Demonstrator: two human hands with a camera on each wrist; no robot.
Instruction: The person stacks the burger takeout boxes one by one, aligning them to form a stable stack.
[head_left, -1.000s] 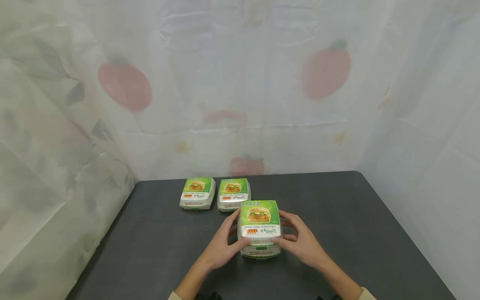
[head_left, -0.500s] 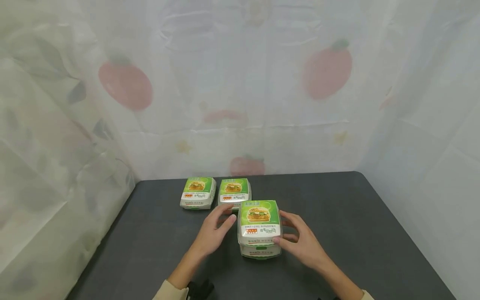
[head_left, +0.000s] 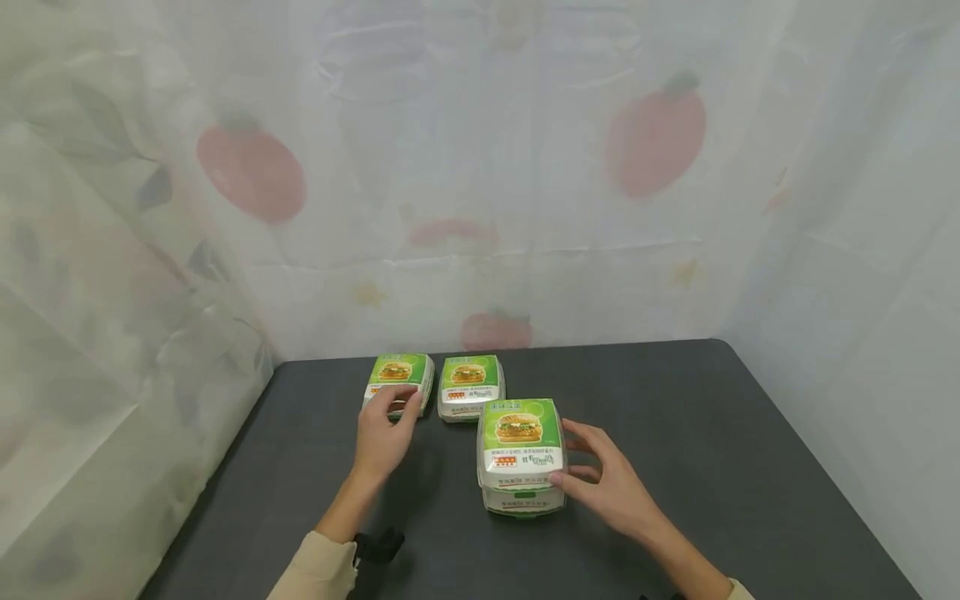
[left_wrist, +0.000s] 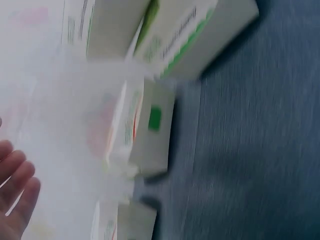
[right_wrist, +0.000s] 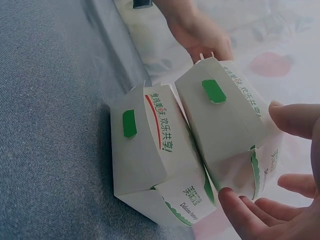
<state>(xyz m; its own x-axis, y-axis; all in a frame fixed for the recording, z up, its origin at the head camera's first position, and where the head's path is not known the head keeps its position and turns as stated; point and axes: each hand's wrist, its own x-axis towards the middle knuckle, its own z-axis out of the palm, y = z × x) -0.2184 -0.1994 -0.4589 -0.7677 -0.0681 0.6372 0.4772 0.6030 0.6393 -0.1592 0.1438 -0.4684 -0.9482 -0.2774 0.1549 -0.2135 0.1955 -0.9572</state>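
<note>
Two burger boxes stand stacked at the middle of the table. The upper burger box (head_left: 521,442) has a green top with a burger picture and sits on the lower burger box (right_wrist: 145,130). My right hand (head_left: 611,483) holds the upper box at its right side, thumb at the front corner and fingers along the side. My left hand (head_left: 384,437) is just in front of the far-left burger box (head_left: 400,369), overlapping it in the head view. Its fingers are loosely bent and hold nothing; in the left wrist view the fingers (left_wrist: 25,195) are apart from every box.
Another burger box (head_left: 470,385) stands behind the stack, beside the far-left one. All rest on a dark table (head_left: 675,400). A pale curtain printed with strawberries (head_left: 656,142) hangs behind the table, and pale sheeting (head_left: 90,350) hangs at the left.
My left hand has let go of the stacked upper box and moved left to the far-left box. My right hand stays at the stack. The boxes have not visibly moved.
</note>
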